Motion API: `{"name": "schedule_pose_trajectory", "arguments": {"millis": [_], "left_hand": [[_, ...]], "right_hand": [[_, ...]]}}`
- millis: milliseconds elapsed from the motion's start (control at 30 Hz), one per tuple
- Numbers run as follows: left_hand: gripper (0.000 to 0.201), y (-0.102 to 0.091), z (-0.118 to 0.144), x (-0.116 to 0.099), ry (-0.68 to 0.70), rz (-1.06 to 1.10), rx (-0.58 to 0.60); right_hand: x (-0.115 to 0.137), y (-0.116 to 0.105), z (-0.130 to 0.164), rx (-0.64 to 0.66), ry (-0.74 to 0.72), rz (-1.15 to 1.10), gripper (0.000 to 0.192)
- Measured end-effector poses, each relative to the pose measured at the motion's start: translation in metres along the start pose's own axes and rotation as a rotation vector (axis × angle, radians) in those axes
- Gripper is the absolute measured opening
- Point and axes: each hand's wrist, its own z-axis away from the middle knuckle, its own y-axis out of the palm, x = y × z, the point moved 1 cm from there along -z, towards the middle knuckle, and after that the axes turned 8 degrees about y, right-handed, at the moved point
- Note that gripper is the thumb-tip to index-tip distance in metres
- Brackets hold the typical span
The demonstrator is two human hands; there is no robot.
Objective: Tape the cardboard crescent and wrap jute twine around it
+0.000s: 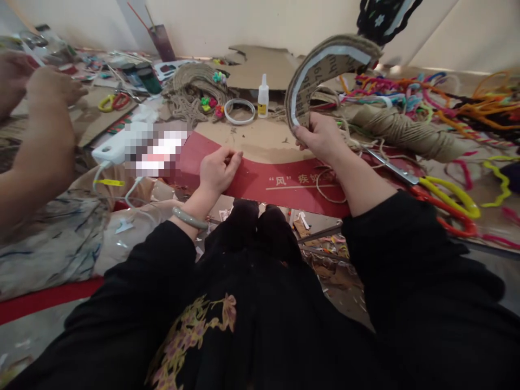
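My right hand (323, 135) grips the lower end of a curved cardboard piece (314, 81), held upright above the table. Twine covers its outer edge, a pale strip follows the curve, and printed letters show on its brown face. Over the red printed sheet (254, 181) is my left hand (219, 170), its fingers pinched together; whatever may be between them is too small to make out. Beyond the hands stand a small glue bottle (263, 97) and a white ring-shaped roll (239, 111). A loose strand of twine (320, 187) hangs below my right forearm.
Large scissors (442, 203) with yellow and red handles lie at right, near a twine bundle (410, 130) and colourful fuzzy stems (430, 97). At left are a white power bank (117, 143), a braided twine piece (195, 89), small scissors (114, 102) and another person's arms (44, 130).
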Motion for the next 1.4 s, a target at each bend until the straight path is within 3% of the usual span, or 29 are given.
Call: {"name": "schedule_pose_trajectory", "arguments": {"millis": [533,967,1400], "left_hand": [[0.032,0.002,0.003,0.004,-0.015,-0.026,-0.021],[0.028,0.001,0.006,-0.001,-0.013,-0.02,-0.04],[0.026,0.0,0.006,-0.002,-0.005,-0.004,-0.012]], "right_hand": [[0.005,0.0,0.0,0.038,0.053,0.009,0.027],[0.01,-0.004,0.002,0.016,0.129,0.035,0.016],[0.009,-0.003,0.002,0.032,0.077,0.021,0.021]]}}
